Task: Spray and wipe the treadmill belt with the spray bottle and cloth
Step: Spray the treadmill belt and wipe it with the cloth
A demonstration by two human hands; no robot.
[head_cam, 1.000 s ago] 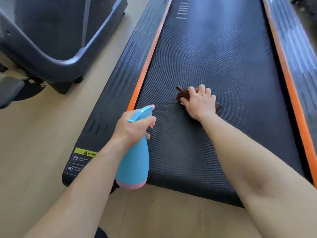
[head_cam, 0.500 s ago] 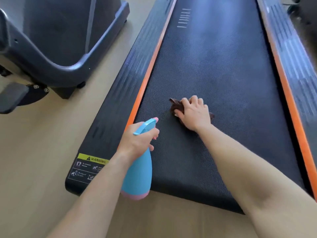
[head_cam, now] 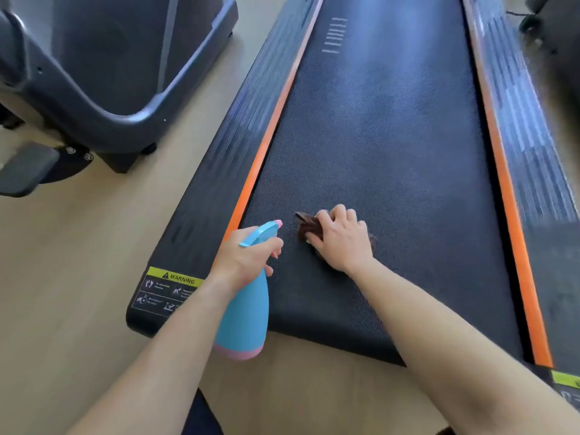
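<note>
The left grip [head_cam: 248,259], a bare hand, is clenched round the neck of a light blue spray bottle [head_cam: 248,315] with a pink base and a pink nozzle tip. The bottle hangs roughly upright over the near left corner of the treadmill belt [head_cam: 376,136], its nozzle pointing out over the belt and its base above the wooden floor [head_cam: 62,277]. The right grip [head_cam: 342,243], also bare, lies palm down on a dark brown cloth [head_cam: 309,226], fingers curled over it and pressing it to the belt. The cloth sits on the near left part of the belt, just beside the nozzle, and is mostly hidden under the hand. An orange strip [head_cam: 266,146] edges the belt on the left, with a ribbed black side rail [head_cam: 219,171] outside it that carries a yellow warning label [head_cam: 175,277] at its near end. A second orange strip [head_cam: 508,196] runs along the right. A dark grey exercise machine [head_cam: 110,73] stands on the floor to the left, apart from the treadmill
</note>
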